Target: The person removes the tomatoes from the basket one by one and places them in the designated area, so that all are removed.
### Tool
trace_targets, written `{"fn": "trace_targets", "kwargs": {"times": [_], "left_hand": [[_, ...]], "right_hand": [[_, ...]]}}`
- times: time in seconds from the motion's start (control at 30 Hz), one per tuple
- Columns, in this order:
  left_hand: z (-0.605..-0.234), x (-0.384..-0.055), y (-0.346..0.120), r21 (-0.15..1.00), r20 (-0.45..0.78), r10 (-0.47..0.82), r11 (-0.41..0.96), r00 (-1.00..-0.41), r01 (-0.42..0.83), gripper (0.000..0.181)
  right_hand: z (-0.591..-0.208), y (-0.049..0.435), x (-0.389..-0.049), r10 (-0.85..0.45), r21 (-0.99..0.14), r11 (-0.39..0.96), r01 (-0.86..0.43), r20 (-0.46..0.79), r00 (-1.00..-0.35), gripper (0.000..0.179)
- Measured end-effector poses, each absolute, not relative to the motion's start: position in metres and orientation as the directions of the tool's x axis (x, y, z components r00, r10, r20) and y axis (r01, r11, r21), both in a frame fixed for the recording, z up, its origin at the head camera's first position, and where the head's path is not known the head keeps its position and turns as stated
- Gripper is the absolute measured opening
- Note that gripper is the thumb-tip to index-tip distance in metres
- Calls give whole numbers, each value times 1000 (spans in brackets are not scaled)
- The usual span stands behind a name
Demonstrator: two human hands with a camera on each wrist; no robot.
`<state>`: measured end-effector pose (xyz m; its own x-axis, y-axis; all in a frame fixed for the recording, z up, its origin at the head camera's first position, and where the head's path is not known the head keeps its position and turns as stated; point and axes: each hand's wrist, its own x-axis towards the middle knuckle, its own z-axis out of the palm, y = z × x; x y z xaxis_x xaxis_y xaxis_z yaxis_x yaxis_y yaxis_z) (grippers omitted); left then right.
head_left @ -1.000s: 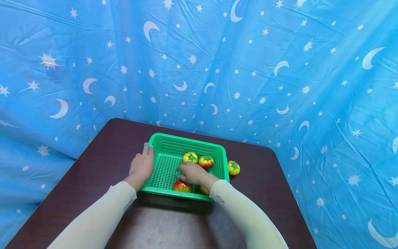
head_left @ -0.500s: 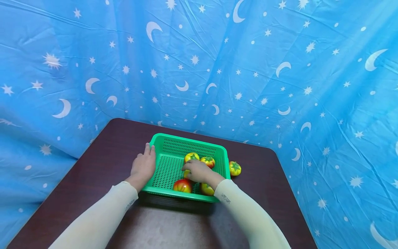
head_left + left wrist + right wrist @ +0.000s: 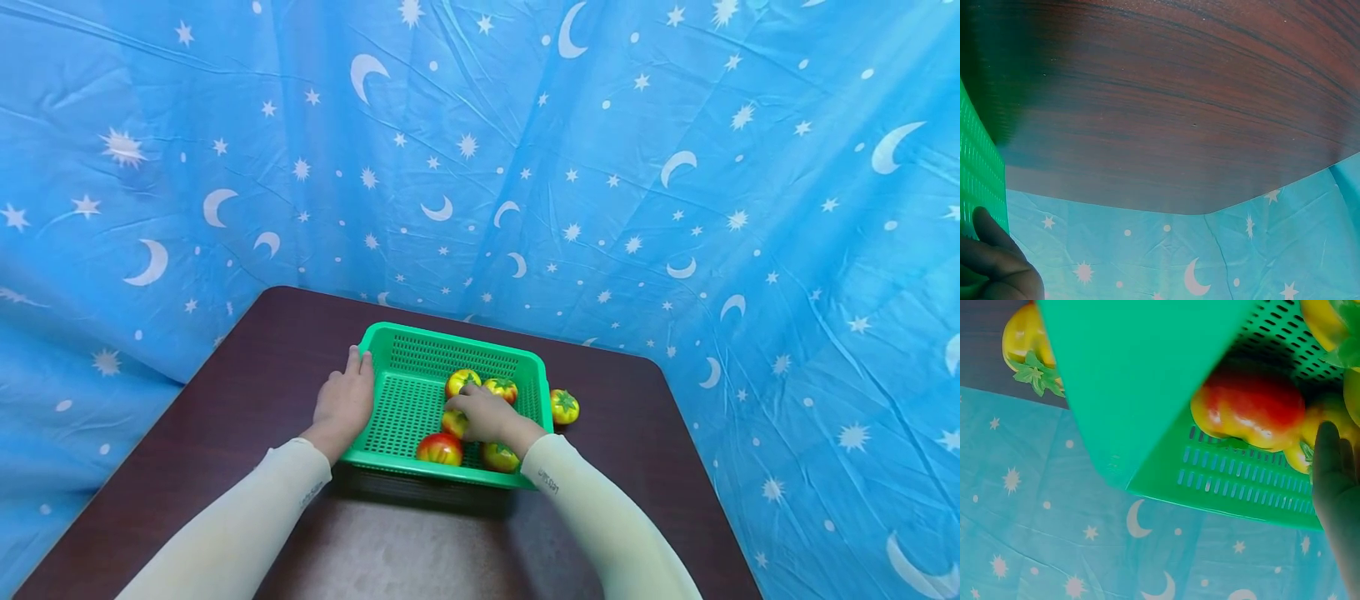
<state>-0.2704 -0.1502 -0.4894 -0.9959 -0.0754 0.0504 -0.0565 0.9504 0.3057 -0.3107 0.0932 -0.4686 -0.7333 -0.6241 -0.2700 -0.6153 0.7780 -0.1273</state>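
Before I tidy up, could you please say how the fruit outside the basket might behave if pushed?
The loose fruit would likely roll, given its rounded sides. Its glossy skin may be slippery. The basket beside it might block rolling that way.

the right sleeve (image 3: 607, 517) carries small dark lettering (image 3: 548, 481) near its cuff (image 3: 535, 456), running roughly lengthwise, that seems to read "letsslim"; the left sleeve (image 3: 232, 525) bears similar small dark print (image 3: 311, 494) near its own cuff, too blurred to read for certain.
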Motion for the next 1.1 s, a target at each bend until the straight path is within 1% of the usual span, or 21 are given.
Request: {"fn": "trace_targets", "kwargs": {"times": [0.3, 0.5, 0.7, 0.93, 1.1], "left_hand": [[-491, -270, -151, 291, 69, -76, 955, -995, -53, 58], [-493, -268, -152, 285, 61, -71, 957, -996, -50, 59], [-492, -268, -152, 284, 57, -74, 957, -996, -54, 60], [-490, -269, -149, 294, 46, -78, 954, -996, -61, 59], [-490, -269, -149, 284, 49, -77, 957, -996, -61, 60]], "right_hand": [[-477, 94, -307, -589, -131, 804, -580, -311, -746, 59], [-476, 94, -304, -583, -158, 810, -565, -320, -747, 59], [-469, 96, -303, -605, -167, 795, -583, -274, -748, 61], [-455, 101, -306, -564, -192, 825, -531, -245, -789, 63], [-446, 103, -308, -581, -201, 813, -547, -212, -785, 65]]}}
